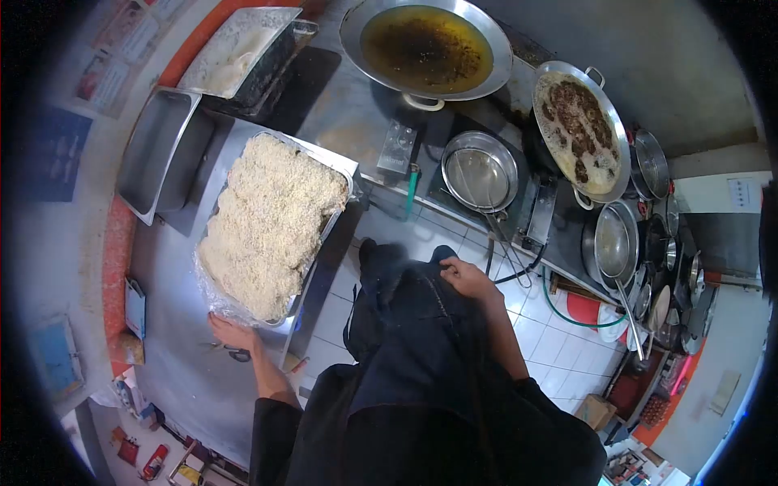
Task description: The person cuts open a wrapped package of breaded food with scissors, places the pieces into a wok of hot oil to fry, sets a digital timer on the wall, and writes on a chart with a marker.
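A big metal tray (353, 172) stands on the steel counter, heaped with pale crumb-coated food (271, 219). Clear plastic wrap (217, 298) sticks out along its near left edge. At that near corner, my left hand (232, 332) has its fingers closed on the wrap. Scissors (237, 354) with dark handles lie on the counter just beside this hand. My right hand (470, 279) is held in front of my body against the dark apron (421, 300), its fingers curled. Whether it grips the cloth there is hidden.
A wide pan of dark-flecked oil (425, 49) and another pan with browned food in foam (579, 134) sit at the back. A strainer (480, 174) rests between them and me. An empty steel container (158, 154) and a floury tub (235, 57) stand at left.
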Motion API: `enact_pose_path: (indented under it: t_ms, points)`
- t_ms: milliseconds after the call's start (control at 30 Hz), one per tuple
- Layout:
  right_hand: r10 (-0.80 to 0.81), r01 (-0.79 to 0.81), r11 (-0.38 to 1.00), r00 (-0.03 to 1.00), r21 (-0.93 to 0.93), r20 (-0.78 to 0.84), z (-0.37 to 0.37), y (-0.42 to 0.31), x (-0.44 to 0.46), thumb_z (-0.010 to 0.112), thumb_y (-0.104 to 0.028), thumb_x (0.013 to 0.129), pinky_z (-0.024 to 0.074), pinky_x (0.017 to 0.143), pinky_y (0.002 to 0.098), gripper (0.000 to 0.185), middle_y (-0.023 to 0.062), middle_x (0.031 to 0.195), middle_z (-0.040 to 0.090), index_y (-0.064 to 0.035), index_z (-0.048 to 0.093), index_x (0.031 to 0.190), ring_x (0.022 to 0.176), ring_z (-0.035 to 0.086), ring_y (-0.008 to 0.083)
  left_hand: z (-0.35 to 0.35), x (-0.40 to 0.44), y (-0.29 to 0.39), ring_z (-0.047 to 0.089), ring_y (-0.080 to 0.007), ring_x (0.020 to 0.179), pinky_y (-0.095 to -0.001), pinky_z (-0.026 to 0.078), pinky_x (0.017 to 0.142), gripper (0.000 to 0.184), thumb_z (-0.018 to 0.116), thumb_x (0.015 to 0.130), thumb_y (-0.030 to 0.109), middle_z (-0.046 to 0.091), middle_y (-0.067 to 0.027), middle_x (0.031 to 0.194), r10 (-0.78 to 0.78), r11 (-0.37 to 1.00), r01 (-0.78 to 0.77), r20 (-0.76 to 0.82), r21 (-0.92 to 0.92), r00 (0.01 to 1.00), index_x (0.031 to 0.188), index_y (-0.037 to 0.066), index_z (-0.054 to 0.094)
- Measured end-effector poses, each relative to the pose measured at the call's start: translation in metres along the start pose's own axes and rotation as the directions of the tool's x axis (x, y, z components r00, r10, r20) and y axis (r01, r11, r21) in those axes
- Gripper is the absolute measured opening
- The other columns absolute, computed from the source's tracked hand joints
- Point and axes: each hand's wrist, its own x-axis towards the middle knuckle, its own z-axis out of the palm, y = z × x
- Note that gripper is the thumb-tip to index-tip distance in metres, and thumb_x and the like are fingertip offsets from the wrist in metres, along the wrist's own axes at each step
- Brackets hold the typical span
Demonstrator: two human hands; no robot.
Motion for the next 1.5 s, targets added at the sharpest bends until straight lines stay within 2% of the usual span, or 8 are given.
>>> enact_pose_path:
  t_ms: [533, 600, 800, 900, 967, 1067, 1200, 1500]
  points:
    - [-0.059, 0.059, 0.995, 0.998, -0.082, 0.0, -0.007, -0.001, 0.004, 0.061, -0.03, 0.095, 0.0512, 0.086, 0.0411, 0.04, 0.0184, 0.105, 0.071, -0.0061, 0.058, 0.126, 0.101, 0.068, 0.035, -0.008, 0.005, 0.017, 0.053, -0.0453, 0.117, -0.0489, 0.042, 0.101, 0.045, 0.035, 0.105, 0.026, 0.054, -0.0301, 0.129, -0.082, 0.994, 0.08, 0.017, 0.079, 0.996, 0.126, -0.011, 0.051]
    - [-0.058, 0.059, 0.995, 0.998, -0.077, 0.014, -0.005, -0.007, 0.005, 0.062, -0.028, 0.095, 0.0507, 0.085, 0.0351, 0.039, 0.0138, 0.098, 0.071, -0.0048, 0.06, 0.126, 0.091, 0.067, 0.0259, -0.011, 0.003, 0.016, 0.054, -0.0434, 0.117, -0.048, 0.043, 0.1, 0.041, 0.038, 0.103, 0.022, 0.055, -0.0279, 0.129, 0.058, 0.994, -0.055, -0.028, 0.091, 0.998, 0.126, -0.008, 0.053]
    - [-0.165, 0.171, 0.978, 0.984, -0.12, 0.061, 0.004, -0.032, 0.011, 0.061, -0.028, 0.096, 0.0507, 0.083, 0.0357, 0.039, 0.0139, 0.094, 0.07, -0.0039, 0.06, 0.126, 0.09, 0.067, 0.0261, -0.013, 0.008, 0.025, 0.055, -0.0412, 0.117, -0.0465, 0.044, 0.1, 0.036, 0.043, 0.101, 0.018, 0.057, -0.0238, 0.13, -0.114, 0.983, 0.11, 0.016, 0.145, 0.993, 0.126, -0.006, 0.054]
    - [-0.259, 0.266, 0.958, 0.963, -0.11, 0.072, 0.008, -0.051, 0.019, 0.062, -0.029, 0.096, 0.0511, 0.082, 0.0367, 0.04, 0.0173, 0.096, 0.069, -0.0037, 0.06, 0.126, 0.089, 0.067, 0.0267, -0.026, 0.019, 0.047, 0.055, -0.0407, 0.118, -0.0445, 0.043, 0.102, 0.037, 0.046, 0.1, 0.02, 0.059, -0.0228, 0.127, -0.422, 0.875, 0.429, 0.08, -0.225, 0.903, 0.126, -0.005, 0.054]
    - [-0.251, 0.266, 0.949, 0.963, -0.172, 0.101, 0.011, -0.057, 0.026, 0.062, -0.029, 0.095, 0.0518, 0.081, 0.0373, 0.039, 0.0186, 0.098, 0.069, -0.0032, 0.06, 0.125, 0.086, 0.069, 0.0264, -0.038, 0.024, 0.061, 0.052, -0.0391, 0.122, -0.0455, 0.039, 0.106, 0.038, 0.048, 0.101, 0.024, 0.059, -0.0219, 0.127, -0.47, 0.846, 0.471, 0.067, -0.25, 0.88, 0.126, -0.004, 0.055]
    - [-0.233, 0.257, 0.935, 0.965, -0.246, 0.122, 0.018, -0.072, 0.033, 0.062, -0.027, 0.096, 0.0528, 0.077, 0.0371, 0.039, 0.0186, 0.097, 0.07, -0.0024, 0.059, 0.126, 0.082, 0.07, 0.0254, -0.01, 0.008, 0.035, 0.043, -0.035, 0.132, -0.0485, 0.031, 0.112, 0.04, 0.049, 0.1, 0.03, 0.053, -0.0193, 0.135, -0.302, 0.945, 0.301, -0.008, 0.129, 0.953, 0.125, -0.001, 0.057]
    - [-0.164, 0.223, 0.921, 0.966, -0.319, 0.202, 0.025, -0.107, 0.039, 0.062, -0.031, 0.094, 0.0516, 0.087, 0.0429, 0.044, 0.0227, 0.112, 0.068, -0.0065, 0.057, 0.131, 0.1, 0.068, 0.0369, -0.021, 0.016, 0.044, 0.04, -0.0338, 0.136, -0.0482, 0.029, 0.114, 0.041, 0.05, 0.099, 0.032, 0.049, -0.0176, 0.14, -0.397, 0.913, 0.397, -0.019, 0.094, 0.917, 0.126, 0.001, 0.058]
    - [-0.292, 0.356, 0.88, 0.927, -0.313, 0.234, 0.109, -0.204, 0.042, 0.062, -0.027, 0.096, 0.0518, 0.086, 0.0382, 0.039, 0.0205, 0.103, 0.071, 0.0, 0.06, 0.124, 0.096, 0.069, 0.029, -0.035, 0.017, 0.041, 0.035, -0.0372, 0.139, -0.0516, 0.024, 0.116, 0.046, 0.051, 0.097, 0.036, 0.047, -0.0185, 0.142, -0.459, 0.882, 0.465, 0.085, -0.073, 0.884, 0.132, 0.006, 0.055]
